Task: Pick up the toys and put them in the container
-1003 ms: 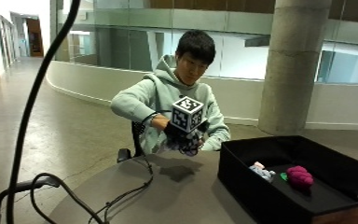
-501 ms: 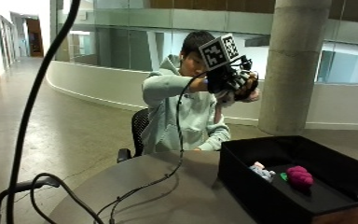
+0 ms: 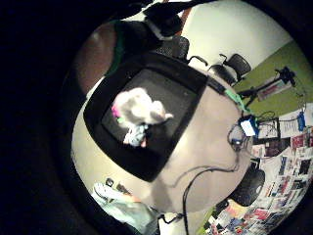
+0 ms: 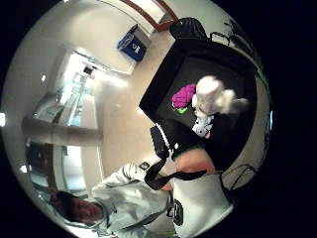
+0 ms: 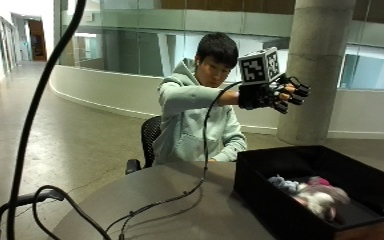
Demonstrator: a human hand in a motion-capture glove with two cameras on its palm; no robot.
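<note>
Glass walls and a thick concrete pillar point(image 5: 318, 70) stand behind a round grey desk point(image 5: 179, 205), where a person in a pale hoodie point(image 5: 192, 120) sits at about 12 o'clock of the desk. On the desk's 3 o'clock side rests a black container point(image 5: 265, 185), open at the top. Inside it a white plush toy point(image 5: 322, 198) appears blurred; its long axis and facing cannot be told in the outside view, though from the little-finger palm camera it runs roughly along the container's long side. Beside it lie a purple toy point(image 4: 184, 95) and a small bluish-white toy point(image 5: 284, 184), the three close together. The gloved right hand point(image 5: 272, 92) is raised above the container, well apart from it, its grip spread with fingers relaxed, holding nothing.
</note>
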